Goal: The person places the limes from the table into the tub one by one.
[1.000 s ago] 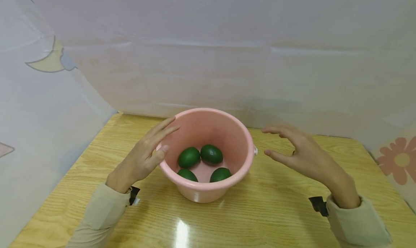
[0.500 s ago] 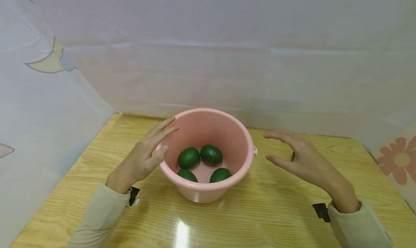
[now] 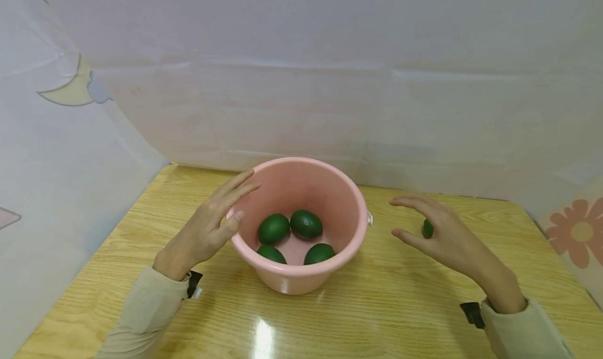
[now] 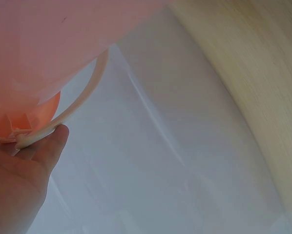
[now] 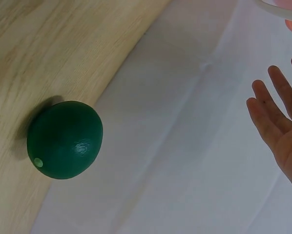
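Note:
A pink bucket [image 3: 301, 275] stands on the wooden table, with several dark green avocados [image 3: 306, 224] on its bottom. My left hand [image 3: 207, 225] rests on the bucket's left rim with its fingers loosely extended. In the left wrist view, fingers [image 4: 52, 146] of that hand touch the bucket's pale handle [image 4: 85, 92] below the rim. Right of the bucket, my right hand [image 3: 443, 233] is held above the table, fingers spread and holding nothing. Another avocado [image 3: 427, 228] lies on the table beyond it, partly hidden by the hand; the right wrist view shows this avocado [image 5: 65, 140] whole.
The wooden table [image 3: 377, 317] carries the bucket. A pale sheet [image 3: 301, 87] hangs behind the table's far edge and along both sides. A white handle mount [image 3: 370, 219] sticks out from the bucket's right side.
My right hand has moved slightly to the right and nearer, away from the bucket, uncovering more of the avocado behind it. My left hand and the bucket have stayed in place.

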Demonstrator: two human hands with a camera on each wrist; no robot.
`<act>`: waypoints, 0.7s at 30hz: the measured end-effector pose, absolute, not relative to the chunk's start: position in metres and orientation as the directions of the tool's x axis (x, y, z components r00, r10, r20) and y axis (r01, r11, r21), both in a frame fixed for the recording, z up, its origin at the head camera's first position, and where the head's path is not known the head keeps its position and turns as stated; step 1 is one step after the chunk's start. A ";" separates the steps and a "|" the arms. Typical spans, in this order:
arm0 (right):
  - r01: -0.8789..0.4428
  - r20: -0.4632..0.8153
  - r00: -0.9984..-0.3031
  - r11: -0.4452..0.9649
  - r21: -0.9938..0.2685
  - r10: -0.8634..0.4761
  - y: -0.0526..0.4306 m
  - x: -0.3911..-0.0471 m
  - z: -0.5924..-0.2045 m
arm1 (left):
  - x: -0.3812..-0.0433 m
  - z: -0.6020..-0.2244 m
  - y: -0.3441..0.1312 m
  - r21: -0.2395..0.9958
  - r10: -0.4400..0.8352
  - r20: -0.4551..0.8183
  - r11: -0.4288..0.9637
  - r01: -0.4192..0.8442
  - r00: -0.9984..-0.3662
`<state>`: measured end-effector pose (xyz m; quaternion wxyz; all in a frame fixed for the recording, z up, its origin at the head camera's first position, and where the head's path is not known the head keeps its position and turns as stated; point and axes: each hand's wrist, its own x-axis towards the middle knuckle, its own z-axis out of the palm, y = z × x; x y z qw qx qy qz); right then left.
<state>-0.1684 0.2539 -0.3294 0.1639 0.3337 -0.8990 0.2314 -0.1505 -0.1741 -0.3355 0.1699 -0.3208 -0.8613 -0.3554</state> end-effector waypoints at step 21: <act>-0.636 0.416 -0.759 0.707 -0.309 -0.501 0.275 -0.173 -0.343 | -0.151 -0.336 -0.174 0.503 0.428 0.520 0.545 0.671 -0.739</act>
